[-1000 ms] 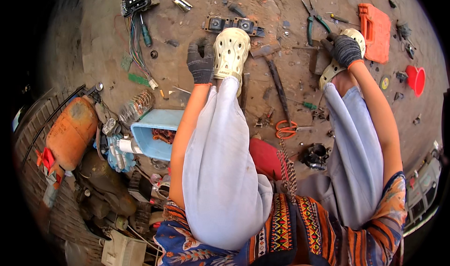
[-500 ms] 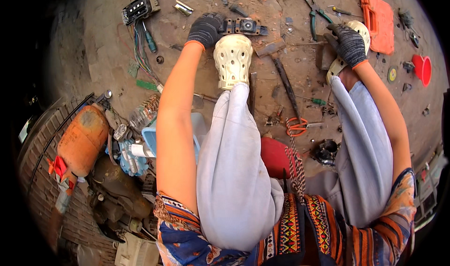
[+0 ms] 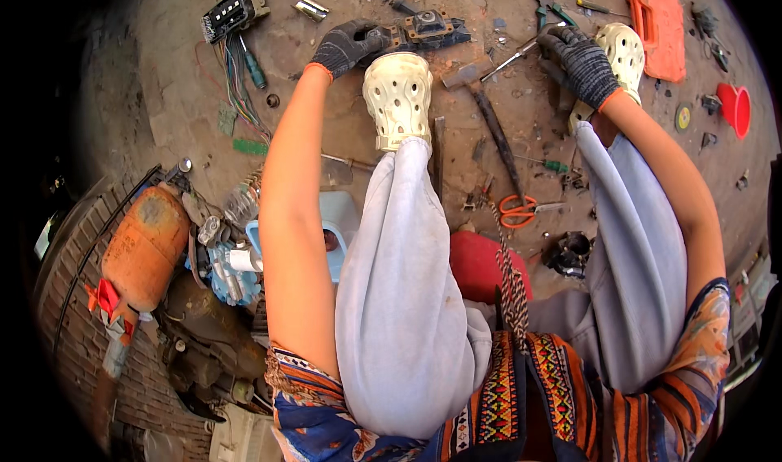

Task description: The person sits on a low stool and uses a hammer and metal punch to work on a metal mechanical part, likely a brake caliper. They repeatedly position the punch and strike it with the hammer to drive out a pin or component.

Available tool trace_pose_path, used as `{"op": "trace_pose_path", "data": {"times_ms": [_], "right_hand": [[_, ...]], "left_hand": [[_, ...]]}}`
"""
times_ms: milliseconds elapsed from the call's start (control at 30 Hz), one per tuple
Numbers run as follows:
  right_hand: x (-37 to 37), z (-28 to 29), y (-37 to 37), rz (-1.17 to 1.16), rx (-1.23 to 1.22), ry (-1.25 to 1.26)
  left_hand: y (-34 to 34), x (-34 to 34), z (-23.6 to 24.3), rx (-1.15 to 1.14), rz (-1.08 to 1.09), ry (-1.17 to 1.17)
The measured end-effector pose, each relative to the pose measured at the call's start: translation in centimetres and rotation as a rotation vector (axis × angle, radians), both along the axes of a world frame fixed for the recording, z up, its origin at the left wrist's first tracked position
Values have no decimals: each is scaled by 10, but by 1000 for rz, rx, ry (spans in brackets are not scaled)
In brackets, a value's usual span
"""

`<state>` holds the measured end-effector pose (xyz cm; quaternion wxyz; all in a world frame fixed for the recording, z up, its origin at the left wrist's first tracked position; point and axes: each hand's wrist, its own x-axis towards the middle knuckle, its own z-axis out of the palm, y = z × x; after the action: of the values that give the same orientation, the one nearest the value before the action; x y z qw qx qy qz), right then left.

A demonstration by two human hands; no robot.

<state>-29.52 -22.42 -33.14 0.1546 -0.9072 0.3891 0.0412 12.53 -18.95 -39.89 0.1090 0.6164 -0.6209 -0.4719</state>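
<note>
My left hand (image 3: 346,48), in a dark knit glove with an orange cuff, grips the left end of a blackish mechanical part (image 3: 428,29) with a round centre and brownish plates. The part is tilted, just beyond the toe of my cream clog (image 3: 397,96). My right hand (image 3: 580,59), gloved alike, is closed round the hidden handle of a screwdriver (image 3: 511,60). Its bright, thin shaft slants down-left toward the head of a hammer (image 3: 494,128), which lies between my feet. My other cream clog (image 3: 623,59) shows just right of this hand.
Green-handled pliers (image 3: 547,13), an orange plastic case (image 3: 656,29) and a red funnel (image 3: 734,110) lie at the far right. Orange-handled scissors (image 3: 518,211) are between my legs. A wired module (image 3: 235,14) lies far left. An orange cylinder (image 3: 147,236) and a blue container (image 3: 338,218) are nearer left.
My right hand has taken up the screwdriver and swung its shaft to point down-left. My left hand has tilted the mechanical part, raising its right side. The view has shifted slightly.
</note>
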Motion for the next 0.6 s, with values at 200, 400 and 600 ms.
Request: {"op": "trace_pose_path", "data": {"times_ms": [200,400,600], "right_hand": [[21,-6,-3,45,-40,4],[124,-16,-11,90,-15,-62],[169,-41,-17,17,78,-37]], "left_hand": [[1,-10,11,-21,22,-190],[3,-16,-5,-276,57,-405],[6,-30,9,-388,69,-365]]}}
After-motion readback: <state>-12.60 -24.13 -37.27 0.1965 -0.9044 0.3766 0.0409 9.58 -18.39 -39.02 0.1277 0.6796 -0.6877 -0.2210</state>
